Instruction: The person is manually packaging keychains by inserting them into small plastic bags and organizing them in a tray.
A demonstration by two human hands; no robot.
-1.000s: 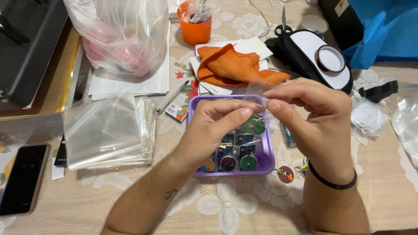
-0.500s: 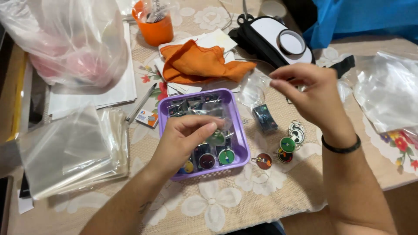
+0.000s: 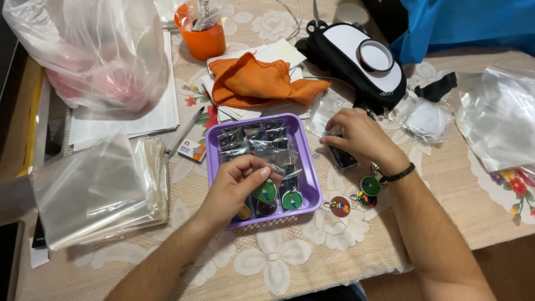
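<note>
My left hand dips into the purple tray, fingers pinched on a round green keyring. My right hand presses down on a small bag beside the tray, fingers curled.

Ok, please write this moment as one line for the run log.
left hand: fingers pinch green round keychain over purple tray | right hand: on small clear bag beside tray | loose keychains on tablecloth

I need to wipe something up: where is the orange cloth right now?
In the head view, the orange cloth lies crumpled on white papers, just beyond the purple tray, below the orange cup.
</note>
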